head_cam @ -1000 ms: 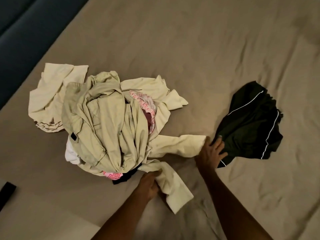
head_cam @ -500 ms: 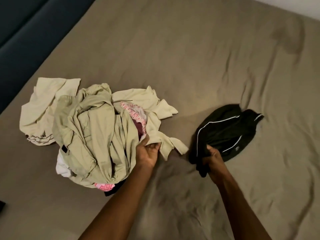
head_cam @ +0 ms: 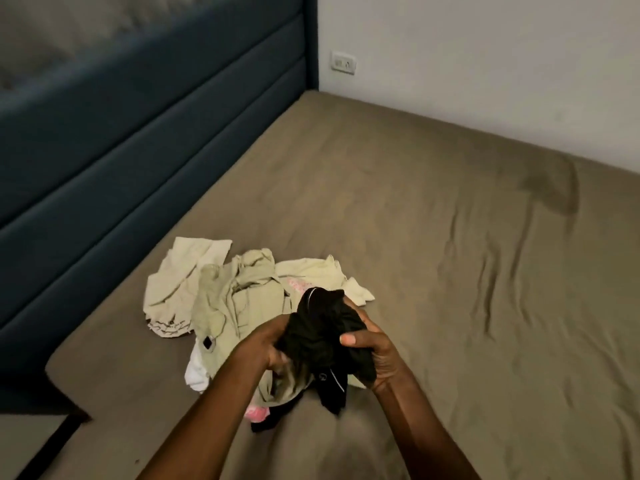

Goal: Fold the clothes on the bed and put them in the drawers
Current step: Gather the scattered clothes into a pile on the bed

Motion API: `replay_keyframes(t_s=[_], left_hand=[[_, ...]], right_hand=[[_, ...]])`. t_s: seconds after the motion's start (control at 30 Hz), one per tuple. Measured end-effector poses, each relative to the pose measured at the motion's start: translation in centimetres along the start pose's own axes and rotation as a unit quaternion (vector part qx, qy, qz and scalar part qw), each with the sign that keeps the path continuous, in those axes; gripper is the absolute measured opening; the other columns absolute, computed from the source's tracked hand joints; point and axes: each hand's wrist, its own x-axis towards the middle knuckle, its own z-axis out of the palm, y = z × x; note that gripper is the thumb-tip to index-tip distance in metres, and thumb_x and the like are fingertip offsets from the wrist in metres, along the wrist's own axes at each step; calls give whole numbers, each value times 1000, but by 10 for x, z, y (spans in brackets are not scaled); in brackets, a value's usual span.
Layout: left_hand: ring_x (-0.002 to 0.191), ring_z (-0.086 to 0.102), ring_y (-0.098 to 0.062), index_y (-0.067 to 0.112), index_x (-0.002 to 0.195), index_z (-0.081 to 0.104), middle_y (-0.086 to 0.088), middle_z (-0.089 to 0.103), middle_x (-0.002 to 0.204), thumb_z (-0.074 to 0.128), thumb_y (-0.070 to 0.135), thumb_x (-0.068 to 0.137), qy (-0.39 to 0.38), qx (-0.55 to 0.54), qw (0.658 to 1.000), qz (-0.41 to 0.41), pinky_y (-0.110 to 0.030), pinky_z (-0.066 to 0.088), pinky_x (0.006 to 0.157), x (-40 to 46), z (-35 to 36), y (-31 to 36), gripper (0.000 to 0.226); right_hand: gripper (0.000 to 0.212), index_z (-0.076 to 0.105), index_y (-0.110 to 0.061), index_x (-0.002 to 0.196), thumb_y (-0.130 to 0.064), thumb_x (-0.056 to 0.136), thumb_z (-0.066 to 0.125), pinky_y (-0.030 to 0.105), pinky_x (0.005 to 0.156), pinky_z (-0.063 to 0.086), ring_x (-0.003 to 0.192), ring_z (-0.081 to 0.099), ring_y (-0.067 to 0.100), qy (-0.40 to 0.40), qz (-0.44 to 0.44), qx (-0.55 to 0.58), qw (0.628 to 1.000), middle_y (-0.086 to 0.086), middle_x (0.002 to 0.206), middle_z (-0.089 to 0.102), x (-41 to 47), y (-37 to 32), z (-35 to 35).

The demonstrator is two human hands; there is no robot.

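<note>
A bed with a wrinkled brown sheet (head_cam: 433,237) fills the corner by a padded blue headboard (head_cam: 156,133). Near its headboard edge lies a heap of beige crumpled clothes (head_cam: 242,306). Above it, the left hand (head_cam: 258,351) and right hand (head_cam: 374,348) grip black white-piped shorts (head_cam: 325,327), fingers curled into the bunched cloth, probably to lift and spread them for folding.
</note>
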Motion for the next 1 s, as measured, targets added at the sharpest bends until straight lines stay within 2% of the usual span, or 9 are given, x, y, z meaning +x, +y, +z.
replay_keyframes(t_s=[0.1,0.17,0.23,0.37,0.47,0.57,0.8,0.93,1.0], left_hand=[[50,60,-18,8,82,70,-5,64,64,88,32,61,109,-48,993,1,-22,42,43,-20,-57,31,37],[35,53,-16,11,68,60,-2,57,49,74,39,83,161,-59,985,13,-13,31,31,-33,-90,43,35],[37,57,-21,8,79,57,-8,61,51,63,37,97,190,-76,978,29,-16,41,31,-42,-115,47,35],[75,65,-33,-5,103,60,-20,67,93,66,20,97,204,-110,972,40,-35,60,47,-17,-185,36,26],[65,70,-29,-4,105,62,-22,72,77,63,20,99,181,-84,980,18,-29,57,46,0,-209,13,25],[72,73,-27,-2,102,63,-16,72,65,62,23,100,150,-45,987,-25,-32,59,60,21,-265,8,24],[71,73,-28,-9,104,69,-22,75,86,67,16,94,211,-17,975,-65,-31,56,60,66,-372,-7,27],[62,68,-29,-9,103,69,-23,71,83,74,12,90,254,-20,966,-46,-29,53,52,90,-414,-11,25],[59,63,-28,-7,105,70,-24,68,82,77,11,88,261,-24,965,-33,-28,51,46,99,-429,-15,25]], right_hand=[[46,82,-16,109,-12,63,78,30,84,59,105,73,23,8,-13,-36,999,10,116,76,15,-13,41],[27,80,-12,109,-17,84,72,29,75,60,97,75,22,66,2,-68,996,12,112,77,34,-9,52],[27,72,-16,119,-31,98,64,28,65,58,92,75,20,164,26,-213,963,11,115,76,62,2,45],[35,52,-21,120,-32,93,72,28,59,51,78,65,21,266,118,-432,854,10,105,68,103,51,19],[13,64,-10,98,-16,89,72,31,65,52,74,64,20,256,156,-475,827,10,89,69,114,71,11],[14,72,-2,102,-8,90,66,31,67,57,69,69,19,258,168,-483,820,11,86,74,167,99,42],[8,71,2,91,-4,87,67,22,55,51,62,67,16,197,130,-548,803,9,78,72,289,174,86],[12,69,-7,88,-4,79,76,34,76,54,80,68,22,122,100,-642,750,8,84,72,359,236,84],[26,70,-10,100,-3,77,79,33,83,50,89,66,23,97,104,-661,737,3,96,69,386,261,84]])
